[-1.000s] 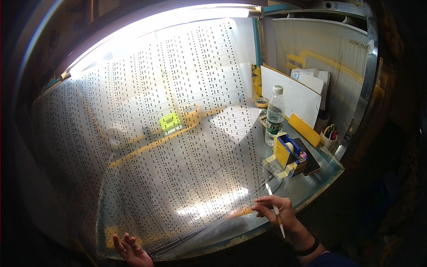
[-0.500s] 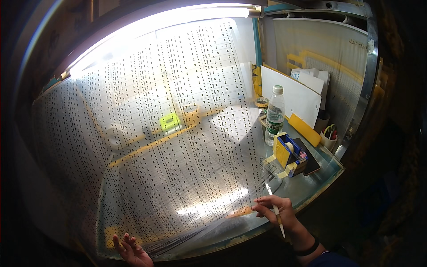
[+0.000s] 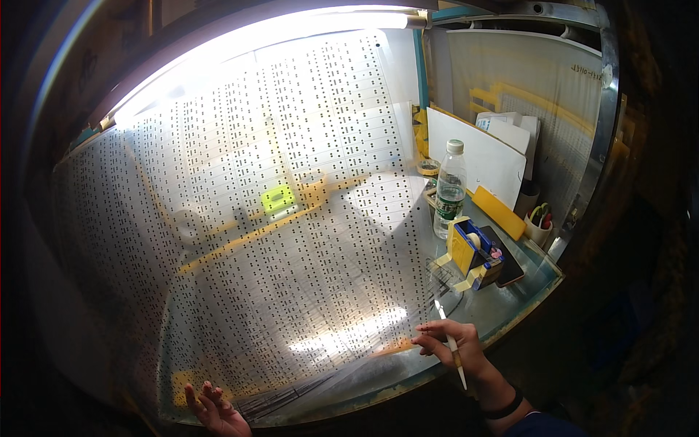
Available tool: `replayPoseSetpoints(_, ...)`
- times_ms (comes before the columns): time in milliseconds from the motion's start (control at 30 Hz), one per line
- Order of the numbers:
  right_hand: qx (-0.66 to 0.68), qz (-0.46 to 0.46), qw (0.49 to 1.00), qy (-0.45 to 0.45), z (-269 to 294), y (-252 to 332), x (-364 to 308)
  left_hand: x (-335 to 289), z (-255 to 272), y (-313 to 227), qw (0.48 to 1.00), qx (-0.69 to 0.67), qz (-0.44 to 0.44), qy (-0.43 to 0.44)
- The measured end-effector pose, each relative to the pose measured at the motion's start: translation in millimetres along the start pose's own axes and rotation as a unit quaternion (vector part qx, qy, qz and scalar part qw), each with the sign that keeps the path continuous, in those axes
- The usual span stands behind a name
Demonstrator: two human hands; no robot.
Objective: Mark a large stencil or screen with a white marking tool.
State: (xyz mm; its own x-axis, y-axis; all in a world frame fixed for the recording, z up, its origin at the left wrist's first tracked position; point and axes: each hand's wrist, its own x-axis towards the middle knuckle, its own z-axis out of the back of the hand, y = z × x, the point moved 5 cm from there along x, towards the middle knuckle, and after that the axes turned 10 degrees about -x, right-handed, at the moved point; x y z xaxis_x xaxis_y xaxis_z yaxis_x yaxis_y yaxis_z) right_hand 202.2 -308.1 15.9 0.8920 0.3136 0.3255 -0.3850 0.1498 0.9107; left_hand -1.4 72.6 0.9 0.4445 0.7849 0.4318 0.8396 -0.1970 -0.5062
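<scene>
My right hand [image 3: 457, 345] is at the near right edge of the glass-topped table, closed on a slim white pen-like tool [image 3: 451, 341]. One pointed end of the tool slants down past my palm, and its other, narrow tip points up and away over the sheet's edge. My left hand [image 3: 217, 411] lies palm up at the near left edge, fingers loosely curled and apart, holding nothing. Between and beyond both hands spreads a large see-through film sheet [image 3: 320, 255], printed with rows of small black dots.
A bright tube lamp [image 3: 291, 20] crosses the back. On the right stand a water bottle [image 3: 450, 189], a yellow and blue tape dispenser [image 3: 473, 251], a dark phone [image 3: 511, 266], a cup of tools [image 3: 537, 230] and white boards [image 3: 477, 153]. A bright yellow-green item [image 3: 277, 199] shows amid the sheet.
</scene>
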Motion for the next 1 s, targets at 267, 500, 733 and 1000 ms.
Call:
replayPoseSetpoints(267, 0.015, -0.001, 1.0, -0.018, -0.2, 0.4, -0.9, 0.3, 2.2, 0.3, 1.0, -0.001, 0.003, -0.009)
replayPoseSetpoints(500, 0.009, -0.009, 1.0, 0.002, -0.4, 0.0, -0.8, 0.3, 0.5, -0.4, 1.0, 0.004, 0.002, 0.0)
replayPoseSetpoints(733, 0.021, -0.008, 1.0, -0.014, -0.8, -2.4, -0.5, -0.2, -1.4, -0.8, 1.0, -0.003, 0.006, -0.001)
replayPoseSetpoints(1000, 0.018, 0.002, 1.0, -0.016, -0.9, -2.4, -0.4, 0.0, -3.3, -0.8, 1.0, -0.008, 0.014, 0.006)
